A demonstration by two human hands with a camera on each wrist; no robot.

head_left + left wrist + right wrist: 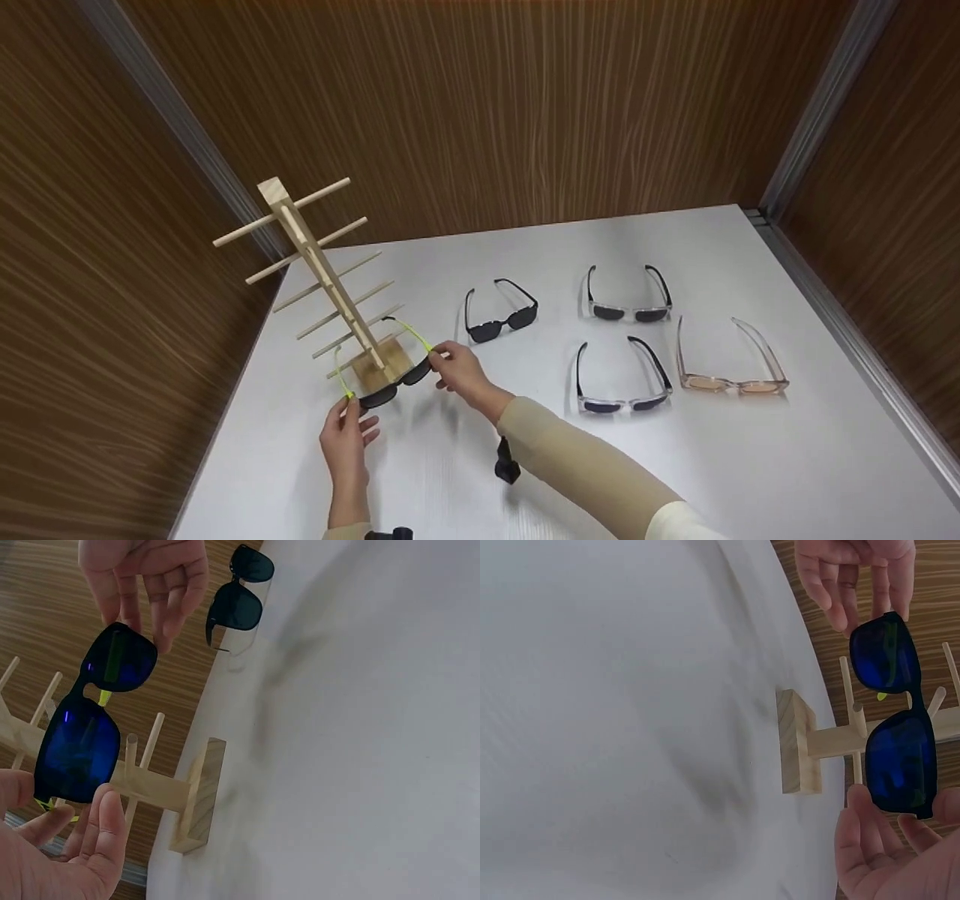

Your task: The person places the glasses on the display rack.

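A pair of sunglasses [379,395] with dark lenses and neon yellow temples hangs between both hands, in front of a wooden display rack [330,285]. My left hand [346,442] pinches the left hinge corner, and my right hand [463,373] pinches the right one. The temples point toward the rack and reach either side of its post near the lowest pegs. In the left wrist view the lenses [79,754] look blue, with the rack's pegs behind them. The right wrist view shows the same sunglasses [901,761] close to the rack's base [799,742].
Black sunglasses [504,324] stand right of the rack. Farther right are two clear-framed pairs with dark lenses, one behind [630,313] and one in front [624,405], and a pair with peach lenses [731,385]. Wood-grain panels [487,112] enclose the white table [750,465].
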